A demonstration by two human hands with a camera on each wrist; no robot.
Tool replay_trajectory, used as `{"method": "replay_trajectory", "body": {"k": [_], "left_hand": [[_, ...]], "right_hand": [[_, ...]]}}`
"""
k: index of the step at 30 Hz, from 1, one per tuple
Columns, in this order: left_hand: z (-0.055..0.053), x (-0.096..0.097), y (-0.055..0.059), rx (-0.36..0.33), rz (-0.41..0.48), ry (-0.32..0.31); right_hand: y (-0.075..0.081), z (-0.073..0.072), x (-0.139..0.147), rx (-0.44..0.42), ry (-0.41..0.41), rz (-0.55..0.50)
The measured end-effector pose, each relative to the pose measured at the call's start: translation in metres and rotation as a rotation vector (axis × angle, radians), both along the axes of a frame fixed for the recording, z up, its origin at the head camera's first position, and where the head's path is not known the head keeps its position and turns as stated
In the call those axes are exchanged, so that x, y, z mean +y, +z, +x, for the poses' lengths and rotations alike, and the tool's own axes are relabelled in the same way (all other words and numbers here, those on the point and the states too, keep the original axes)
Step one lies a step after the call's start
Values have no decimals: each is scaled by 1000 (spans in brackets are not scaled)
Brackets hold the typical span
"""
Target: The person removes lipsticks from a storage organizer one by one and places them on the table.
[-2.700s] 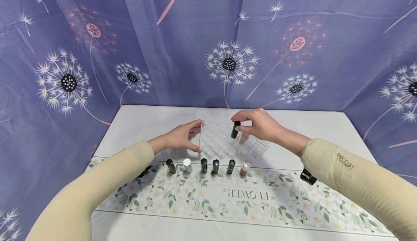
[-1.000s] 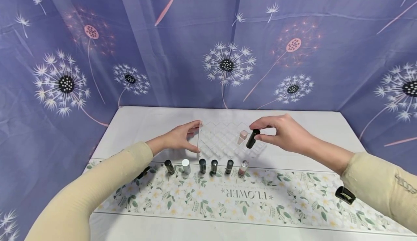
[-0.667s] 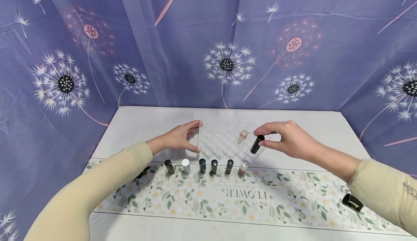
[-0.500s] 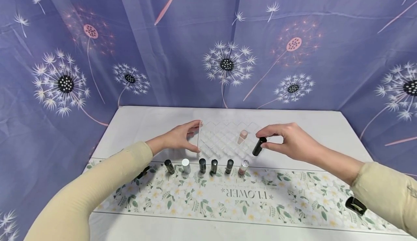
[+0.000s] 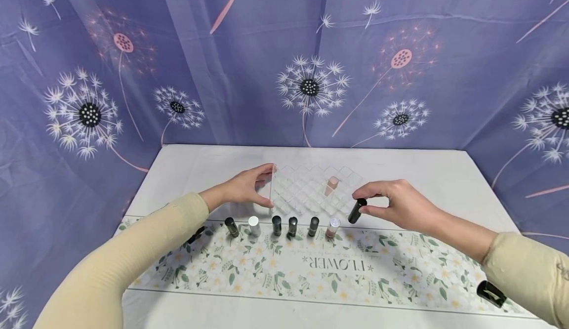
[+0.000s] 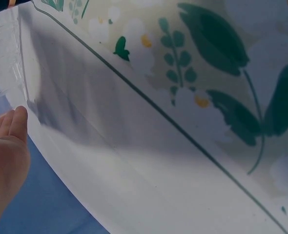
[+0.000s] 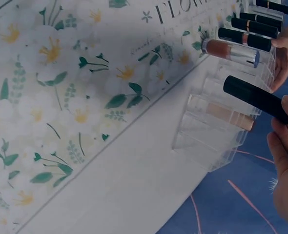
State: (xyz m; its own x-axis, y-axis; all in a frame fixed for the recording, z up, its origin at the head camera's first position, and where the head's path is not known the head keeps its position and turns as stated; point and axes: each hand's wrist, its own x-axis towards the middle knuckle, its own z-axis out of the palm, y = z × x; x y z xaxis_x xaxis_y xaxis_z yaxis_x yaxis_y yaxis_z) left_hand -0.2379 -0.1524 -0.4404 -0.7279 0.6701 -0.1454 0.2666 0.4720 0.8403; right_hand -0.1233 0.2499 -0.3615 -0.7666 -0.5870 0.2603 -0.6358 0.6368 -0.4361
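My right hand (image 5: 397,203) pinches a black lipstick tube (image 5: 357,211) near its top between thumb and fingers. The tube hangs tilted just past the front right corner of a clear lipstick organizer (image 5: 302,190) with diamond-shaped compartments. At the organizer's left end, my left hand (image 5: 246,186) spans the short side, thumb at the front corner and fingers at the back corner. A pinkish-beige lipstick (image 5: 331,185) stands in a compartment towards the right. In the right wrist view the black tube (image 7: 254,97) overlaps the organizer (image 7: 202,141), with the beige lipstick (image 7: 232,115) behind it.
In front of the organizer stands a row of lipsticks: several black ones such as the leftmost lipstick (image 5: 231,226), a white-silver tube (image 5: 254,226), and a clear-capped one (image 5: 332,227) at the right end. They stand along a floral runner (image 5: 284,274) on the white table (image 5: 204,158). A blue dandelion curtain (image 5: 249,62) hangs behind.
My right hand has carried the black lipstick from above the organizer rightwards and towards me, past its front right corner, uncovering the beige lipstick. My left hand has stayed at the organizer's left end.
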Motion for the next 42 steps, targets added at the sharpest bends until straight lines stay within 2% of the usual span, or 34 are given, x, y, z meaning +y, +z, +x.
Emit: {"method": "replay_trajectory", "body": {"k": [19,27,31,42], "left_hand": [[-2,1,-3,-1,-15,8],[0,0,-1,-4,0,8],[0,1,-1,-6,9,5],[-2,0,-3,-13,-1,6]], "right_hand": [[-32,15,0,-48,7,-8],[-44,15,-2,-11,45,-4],[-47,16,-3,9,60,8],[-49,16,-5,-1,63,10]]}}
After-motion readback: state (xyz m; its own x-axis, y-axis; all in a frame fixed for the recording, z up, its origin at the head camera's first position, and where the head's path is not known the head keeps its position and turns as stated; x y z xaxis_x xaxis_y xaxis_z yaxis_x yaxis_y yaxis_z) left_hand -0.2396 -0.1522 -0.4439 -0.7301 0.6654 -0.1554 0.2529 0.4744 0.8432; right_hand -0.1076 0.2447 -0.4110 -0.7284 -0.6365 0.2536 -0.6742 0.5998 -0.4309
